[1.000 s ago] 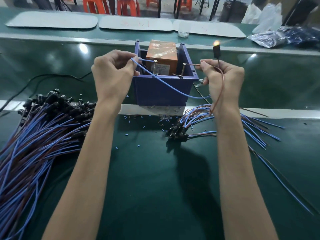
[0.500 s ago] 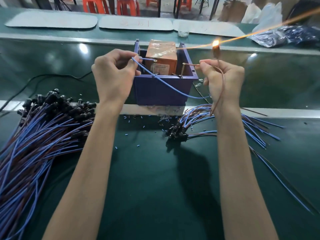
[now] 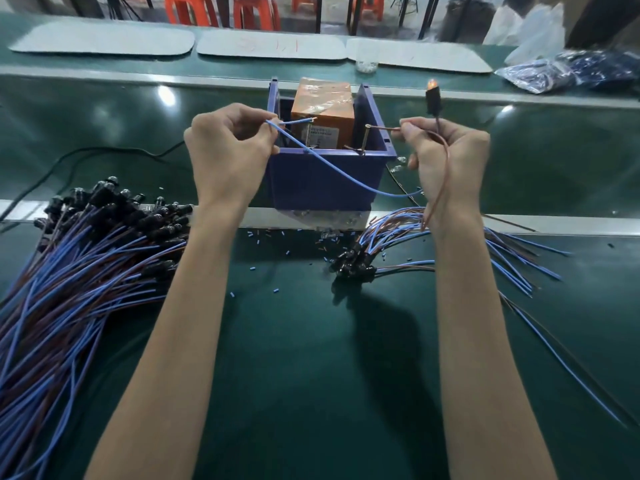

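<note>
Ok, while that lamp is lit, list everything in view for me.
Box: one, blue, centre.
Block: one, orange, inside the box.
Lamp: one, black, glowing orange, upper right of box.
Blue wire: one, blue, across box front.
Brown wire: one, brown, looping down right of box.
Large pile of wired lamps: one, blue and brown, left.
Small bundle: one, blue and brown, near-right of box.
Mats: three, grey, far edge.
Bags: a few, clear and dark, far right.
Bench: one, dark green, underneath all.
Left hand: pinches blue wire.
Right hand: pinches brown wire.
</note>
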The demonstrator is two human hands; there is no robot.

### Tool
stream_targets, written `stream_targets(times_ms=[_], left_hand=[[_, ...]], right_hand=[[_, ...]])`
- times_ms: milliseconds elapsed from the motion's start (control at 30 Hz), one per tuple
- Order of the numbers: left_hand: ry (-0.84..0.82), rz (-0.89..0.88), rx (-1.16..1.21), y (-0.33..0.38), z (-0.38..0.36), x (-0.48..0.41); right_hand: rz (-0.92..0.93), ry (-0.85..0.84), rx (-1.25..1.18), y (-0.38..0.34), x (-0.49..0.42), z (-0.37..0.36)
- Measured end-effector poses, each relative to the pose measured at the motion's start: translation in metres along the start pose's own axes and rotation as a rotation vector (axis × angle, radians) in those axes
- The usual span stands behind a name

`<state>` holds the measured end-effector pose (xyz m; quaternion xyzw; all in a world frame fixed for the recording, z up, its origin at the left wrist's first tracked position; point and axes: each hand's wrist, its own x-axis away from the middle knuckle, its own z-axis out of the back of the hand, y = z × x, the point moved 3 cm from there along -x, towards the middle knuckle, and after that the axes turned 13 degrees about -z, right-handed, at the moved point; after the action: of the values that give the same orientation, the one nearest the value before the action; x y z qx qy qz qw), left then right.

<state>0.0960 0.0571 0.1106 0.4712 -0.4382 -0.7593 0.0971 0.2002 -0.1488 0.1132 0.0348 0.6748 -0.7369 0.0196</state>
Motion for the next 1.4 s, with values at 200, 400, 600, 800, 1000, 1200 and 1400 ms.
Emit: stream_targets(times_ms=[200, 400, 600, 800, 1000, 1200, 1400], left_hand=[[0.011, -0.021, -0.021, 0.002, 0.002, -0.002], [0.007, -0.053, -0.051, 0.006, 0.005, -0.002], [-0.002, -0.062, -0.065, 0.007, 0.006, -0.002], [-0.011, -0.063, -0.091, 0.008, 0.006, -0.002], [-0.014, -0.064, -0.097, 0.008, 0.007, -0.001], [-0.013, -0.059, -0.101, 0.01, 0.007, -0.001], [-0.158, -0.127, -0.162, 0.025, 0.01, -0.003]], right_hand=[[-0.007, 0.002, -0.004, -0.001, 0.001, 0.0], [0.019, 0.004, 0.021, -0.003, 0.003, 0.001], [0.031, 0.006, 0.029, -0.003, 0.003, 0.001], [0.033, 0.011, 0.028, -0.003, 0.002, 0.001], [0.033, 0.016, 0.033, -0.004, 0.003, 0.001], [0.034, 0.018, 0.045, -0.003, 0.004, 0.001], [0.057, -0.028, 0.137, -0.012, 0.005, 0.006]])
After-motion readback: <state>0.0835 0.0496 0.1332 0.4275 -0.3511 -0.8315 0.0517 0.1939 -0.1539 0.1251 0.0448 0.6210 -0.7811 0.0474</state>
